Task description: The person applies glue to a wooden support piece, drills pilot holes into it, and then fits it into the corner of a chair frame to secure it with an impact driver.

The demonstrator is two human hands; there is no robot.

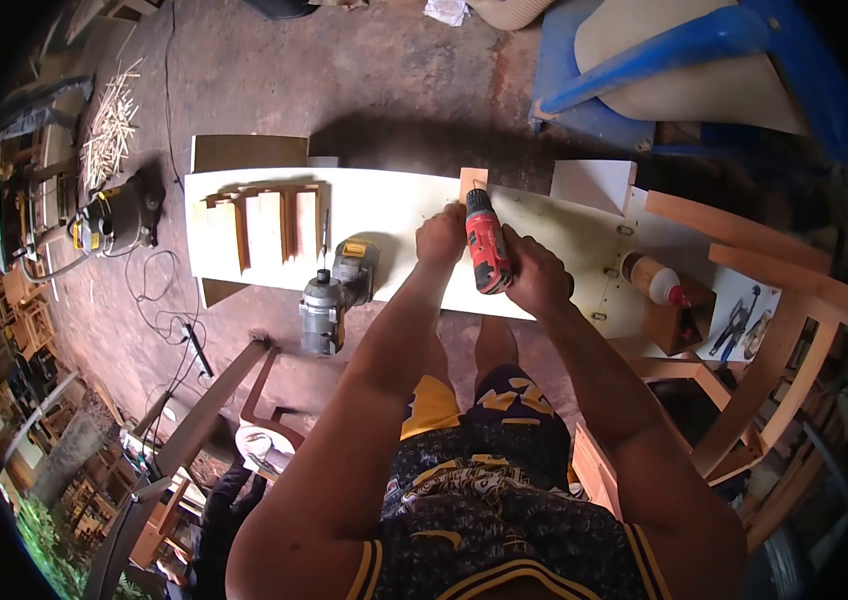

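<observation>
My right hand [539, 270] is wrapped around the grip of a red and black cordless drill [488, 250]. The drill's chuck points away from me, over a small wooden block [474, 180] at the far edge of the white board [394, 225]. Closed fingers of my left hand [441, 236] hold that block from its near left side. Whether the bit touches the wood cannot be made out. To the left, a grey and yellow power drill [324, 310] with a long bit lies at the board's near edge.
Several wooden pieces [264, 225] lie at the board's left end. On the right are a glue bottle [656, 277], a wooden box [679, 325] and pliers [737, 322]. A blue chair [664, 60] stands beyond; cables [159, 290] and a yellow-black machine [114, 220] lie on the left floor.
</observation>
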